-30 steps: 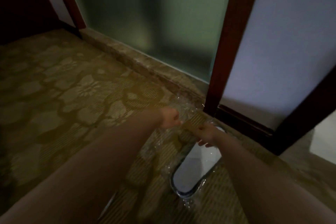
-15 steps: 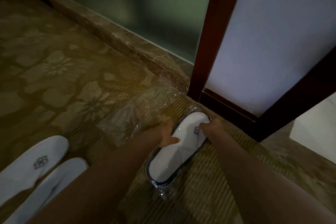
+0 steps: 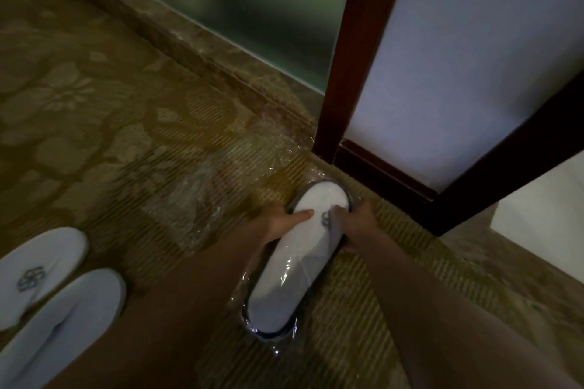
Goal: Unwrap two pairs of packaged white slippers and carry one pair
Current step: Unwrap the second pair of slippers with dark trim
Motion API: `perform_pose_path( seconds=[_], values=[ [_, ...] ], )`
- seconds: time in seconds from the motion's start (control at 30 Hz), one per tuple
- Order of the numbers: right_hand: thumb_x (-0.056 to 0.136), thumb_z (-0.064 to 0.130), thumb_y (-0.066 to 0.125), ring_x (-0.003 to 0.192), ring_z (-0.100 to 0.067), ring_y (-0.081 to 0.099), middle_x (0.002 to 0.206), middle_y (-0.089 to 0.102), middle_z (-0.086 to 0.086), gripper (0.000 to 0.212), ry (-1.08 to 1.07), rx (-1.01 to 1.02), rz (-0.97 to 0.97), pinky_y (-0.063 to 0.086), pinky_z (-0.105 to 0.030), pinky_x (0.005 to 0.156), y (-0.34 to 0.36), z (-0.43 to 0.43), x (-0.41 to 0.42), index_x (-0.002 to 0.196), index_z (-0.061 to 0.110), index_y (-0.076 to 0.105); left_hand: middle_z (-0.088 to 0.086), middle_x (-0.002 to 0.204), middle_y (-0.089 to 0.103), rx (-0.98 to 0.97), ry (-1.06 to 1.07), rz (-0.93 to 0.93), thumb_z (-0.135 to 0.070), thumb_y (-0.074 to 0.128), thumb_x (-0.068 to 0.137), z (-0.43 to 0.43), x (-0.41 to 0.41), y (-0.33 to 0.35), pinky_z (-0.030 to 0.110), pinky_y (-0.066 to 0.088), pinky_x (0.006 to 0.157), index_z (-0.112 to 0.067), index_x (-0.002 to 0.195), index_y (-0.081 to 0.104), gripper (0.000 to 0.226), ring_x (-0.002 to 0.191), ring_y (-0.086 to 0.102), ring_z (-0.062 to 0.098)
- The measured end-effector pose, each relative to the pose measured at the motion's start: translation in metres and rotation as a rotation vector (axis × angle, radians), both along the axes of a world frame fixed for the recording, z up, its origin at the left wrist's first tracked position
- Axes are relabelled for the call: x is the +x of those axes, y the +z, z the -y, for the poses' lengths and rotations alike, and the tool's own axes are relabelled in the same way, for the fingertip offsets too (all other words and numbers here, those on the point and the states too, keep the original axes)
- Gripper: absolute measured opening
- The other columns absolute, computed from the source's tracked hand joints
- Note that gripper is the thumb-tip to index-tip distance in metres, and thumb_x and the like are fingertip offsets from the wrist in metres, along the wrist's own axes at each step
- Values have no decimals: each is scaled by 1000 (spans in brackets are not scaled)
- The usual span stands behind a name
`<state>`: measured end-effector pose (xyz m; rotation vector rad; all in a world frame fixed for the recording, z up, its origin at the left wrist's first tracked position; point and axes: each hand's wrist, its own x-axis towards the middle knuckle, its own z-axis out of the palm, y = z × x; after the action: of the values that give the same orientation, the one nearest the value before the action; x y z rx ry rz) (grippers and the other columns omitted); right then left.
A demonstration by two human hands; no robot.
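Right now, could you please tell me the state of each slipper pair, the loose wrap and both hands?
Wrapped pair: flat on the carpet, plastic partly on, toe end bare.
Bare pair: unwrapped, side by side on the carpet.
Loose wrap: empty, crumpled on the carpet.
Left hand: gripping the wrapped pair's left edge.
Right hand: gripping its right edge.

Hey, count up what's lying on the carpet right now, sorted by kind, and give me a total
Unwrapped white slippers: 2, side by side at lower left
Wrapped slipper packs: 1, held at its far end by the left hand and right hand
Loose clear wrappers: 1
Total: 4
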<state>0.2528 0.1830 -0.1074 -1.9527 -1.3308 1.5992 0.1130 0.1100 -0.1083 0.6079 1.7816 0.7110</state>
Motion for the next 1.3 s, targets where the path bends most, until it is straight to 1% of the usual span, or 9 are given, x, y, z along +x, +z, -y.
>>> perform_pose_path(
  seconds=[0.1,0.23,0.33,0.4,0.57,0.67,0.87,1.07,1.3],
  values=[
    [89,27,55,119,-39,52,137,47,-14,56,-1,5,-27,55,-52,79,11,1,0,138,17,29,19,122,62,78,137,10,-48,72,72,-5,1,9,36,53,88,3,126,52,77,108,63,33],
    [93,27,53,118,-36,53,134,50,-12,49,71,71,-57,52,-36,56,30,3,-2,137,15,38,13,122,64,183,169,-20,-79,72,32,-9,-6,14,44,54,91,-7,126,53,120,104,65,29],
    [91,25,57,115,-35,55,130,52,-13,49,91,156,-93,57,-45,69,50,6,-4,135,12,38,9,119,66,181,184,-36,-65,71,58,0,-6,45,36,53,93,-9,122,61,86,105,65,29],
    [89,28,60,111,-34,57,124,55,-11,52,148,222,-71,57,-49,79,64,12,-7,134,12,40,9,119,67,165,176,-61,-66,66,60,7,-11,60,37,52,95,-9,120,64,82,105,65,29],
    [88,31,62,104,-23,56,127,52,-1,60,308,369,-73,56,-32,57,105,27,-30,140,19,36,12,117,67,190,203,-122,-58,64,74,32,-37,92,36,52,94,-7,120,64,69,105,65,30],
    [86,31,64,104,-26,60,131,53,-5,58,348,424,-106,59,-40,73,126,40,-54,138,21,40,12,111,71,266,251,-178,-52,66,76,53,-58,114,37,53,92,-7,111,68,57,99,67,27],
    [87,33,62,97,-25,66,134,55,-4,59,515,538,-105,59,-41,80,163,78,-101,140,23,38,13,106,67,336,307,-181,-37,62,86,95,-106,153,27,50,72,-4,113,66,43,78,64,18],
    [89,32,60,116,-23,58,130,59,-4,61,656,759,-12,47,-35,94,182,105,-120,144,22,36,15,127,60,335,382,-321,-53,48,89,123,-137,170,31,44,94,-7,127,57,61,114,58,30],
    [90,33,57,109,-18,58,115,66,2,41,706,1063,139,41,-25,75,199,112,-125,131,26,54,15,123,62,360,412,-409,-69,38,82,137,-146,184,48,46,100,-10,121,61,75,112,59,35]
  ],
)
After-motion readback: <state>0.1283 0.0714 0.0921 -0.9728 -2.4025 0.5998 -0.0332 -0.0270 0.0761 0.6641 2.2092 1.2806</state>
